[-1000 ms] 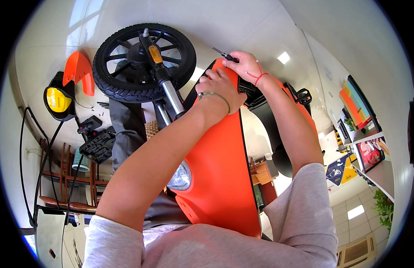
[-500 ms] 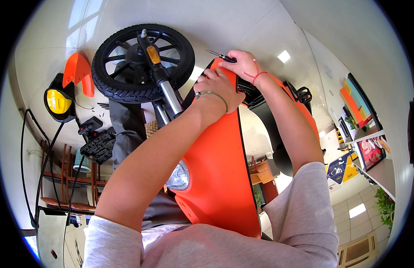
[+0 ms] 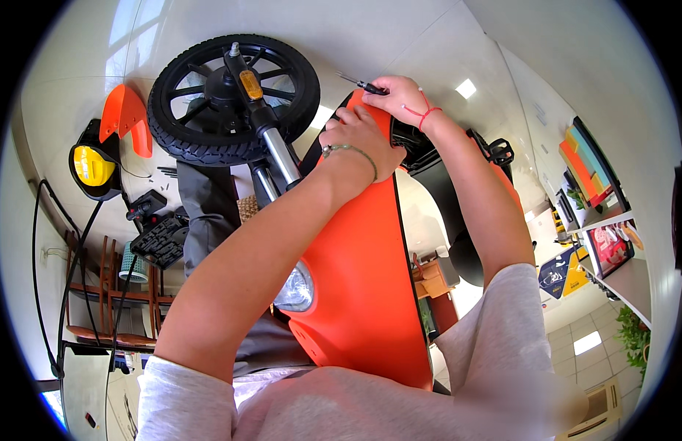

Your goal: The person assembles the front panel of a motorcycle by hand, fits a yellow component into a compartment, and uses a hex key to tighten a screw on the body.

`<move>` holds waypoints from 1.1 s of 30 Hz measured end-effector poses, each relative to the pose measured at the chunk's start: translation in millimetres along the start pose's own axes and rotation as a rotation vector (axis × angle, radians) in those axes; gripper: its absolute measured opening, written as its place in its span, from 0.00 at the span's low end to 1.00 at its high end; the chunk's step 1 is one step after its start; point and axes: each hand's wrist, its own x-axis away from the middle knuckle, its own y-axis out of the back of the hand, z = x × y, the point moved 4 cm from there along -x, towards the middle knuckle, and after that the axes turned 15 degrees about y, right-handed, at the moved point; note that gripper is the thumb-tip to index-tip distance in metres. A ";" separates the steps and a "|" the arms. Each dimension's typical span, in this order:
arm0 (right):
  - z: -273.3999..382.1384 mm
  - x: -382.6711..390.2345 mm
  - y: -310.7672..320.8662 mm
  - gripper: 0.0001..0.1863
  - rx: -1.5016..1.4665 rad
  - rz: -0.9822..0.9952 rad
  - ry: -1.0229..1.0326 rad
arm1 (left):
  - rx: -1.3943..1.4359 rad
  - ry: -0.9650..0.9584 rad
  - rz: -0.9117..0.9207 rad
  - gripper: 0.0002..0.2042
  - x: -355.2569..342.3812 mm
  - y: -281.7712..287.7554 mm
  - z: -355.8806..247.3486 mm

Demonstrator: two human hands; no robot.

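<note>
A large orange body panel of a scooter-like vehicle lies in front of me, with a round headlight on its left side. My left hand is closed over the panel's far part, its fingers curled across the top and the thumb by the right edge. Just beyond it, my right hand grips a screwdriver with a black handle and thin metal shaft pointing left. Some of that hand's fingers touch the panel's far end. What lies under both palms is hidden.
At the far left of the panel is a black-tyred wheel on a fork with an amber reflector. An orange fender, a yellow-and-black object and a black tool tray lie left. A black pedal juts out right.
The view has shifted slightly, so the wheel and fender appear a little higher. My right hand and the screwdriver have moved slightly farther away. My left hand keeps its place on the panel.
</note>
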 end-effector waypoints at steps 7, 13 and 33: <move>4.6 5.6 -1.1 0.18 0.265 -0.072 0.072 | 0.019 -0.007 -0.010 0.48 0.4 -0.1 0.1; 2.4 8.6 22.7 0.15 -0.070 -0.279 -0.062 | 0.021 0.001 -0.002 0.48 0.3 -0.9 0.1; 79.3 6.7 47.1 0.19 -0.206 -0.078 0.090 | 0.061 0.003 -0.019 0.46 0.6 0.1 1.7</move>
